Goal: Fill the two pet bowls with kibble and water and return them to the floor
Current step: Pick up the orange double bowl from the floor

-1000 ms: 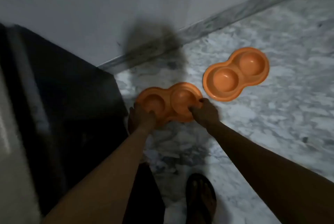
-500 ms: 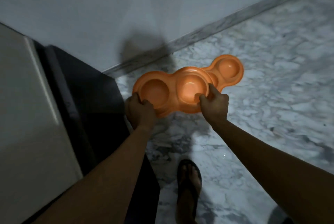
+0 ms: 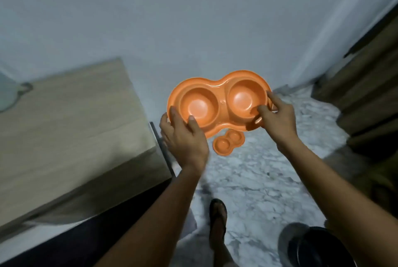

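You've got one orange bowl point(image 3: 217, 103) up off the floor, both wells empty, held roughly level out in front of you. Your left hand point(image 3: 185, 137) is curled round the left rim, thumb over the lip and fingers mostly hidden beneath. Your right hand point(image 3: 277, 116) pinches the right rim, thumb dipping into the right well. Both are closed on it, so the grip looks sound.

Judging by that, you're carrying it off to be filled. Keep it flat and keep both hands on; it's a wide, light plastic thing and would tip easily from one end. Ease that right thumb back to the rim before any kibble or water goes in.

The second bowl point(image 3: 228, 142) sits on the marble floor point(image 3: 269, 180) well below, near the wall point(image 3: 193, 19), and it needs collecting too.

To your left there's a pale wood top point(image 3: 64, 126), bare close to you and a handy place to set the bowl down. Your sandalled foot point(image 3: 218, 219) is on the marble, and something dark and round point(image 3: 318, 247) sits at lower right; mind it as you turn.
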{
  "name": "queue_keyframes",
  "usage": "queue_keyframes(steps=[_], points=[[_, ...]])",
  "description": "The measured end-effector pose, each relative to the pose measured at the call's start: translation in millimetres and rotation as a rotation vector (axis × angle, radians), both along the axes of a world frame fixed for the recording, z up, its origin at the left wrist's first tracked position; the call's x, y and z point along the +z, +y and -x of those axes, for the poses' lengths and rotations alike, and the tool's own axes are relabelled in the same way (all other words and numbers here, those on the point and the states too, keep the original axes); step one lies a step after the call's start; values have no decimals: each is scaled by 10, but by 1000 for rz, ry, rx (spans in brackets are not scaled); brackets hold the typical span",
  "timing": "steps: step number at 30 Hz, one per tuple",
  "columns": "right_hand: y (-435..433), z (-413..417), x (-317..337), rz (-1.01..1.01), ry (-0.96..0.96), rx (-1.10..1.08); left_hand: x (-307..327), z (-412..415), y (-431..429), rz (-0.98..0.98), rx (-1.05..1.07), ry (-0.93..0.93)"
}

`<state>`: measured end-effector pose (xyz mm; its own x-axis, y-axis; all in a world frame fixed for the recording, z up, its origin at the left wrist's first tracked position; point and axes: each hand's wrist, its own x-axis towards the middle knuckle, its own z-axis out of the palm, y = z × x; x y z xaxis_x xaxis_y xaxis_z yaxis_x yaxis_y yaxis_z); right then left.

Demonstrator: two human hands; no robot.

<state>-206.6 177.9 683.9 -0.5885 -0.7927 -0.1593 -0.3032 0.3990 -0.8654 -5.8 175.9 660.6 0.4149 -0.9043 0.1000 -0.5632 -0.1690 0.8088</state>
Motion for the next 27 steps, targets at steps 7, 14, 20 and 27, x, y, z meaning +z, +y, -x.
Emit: queue_keyframes(steps=[7,14,20,27], points=[[931,-1511,1368,149,-12,181,1348,-1749,884,103,23,-39],[1005,-3093,1666,145,-40,488,1870,-3484,1367,105,155,-125],[1190,-4654,1450,51,-60,763,1774,-5083,1902,-120,315,-203],[983,-6581,918,-104,-45,813,1187,-7037,1903,-273,278,-182]])
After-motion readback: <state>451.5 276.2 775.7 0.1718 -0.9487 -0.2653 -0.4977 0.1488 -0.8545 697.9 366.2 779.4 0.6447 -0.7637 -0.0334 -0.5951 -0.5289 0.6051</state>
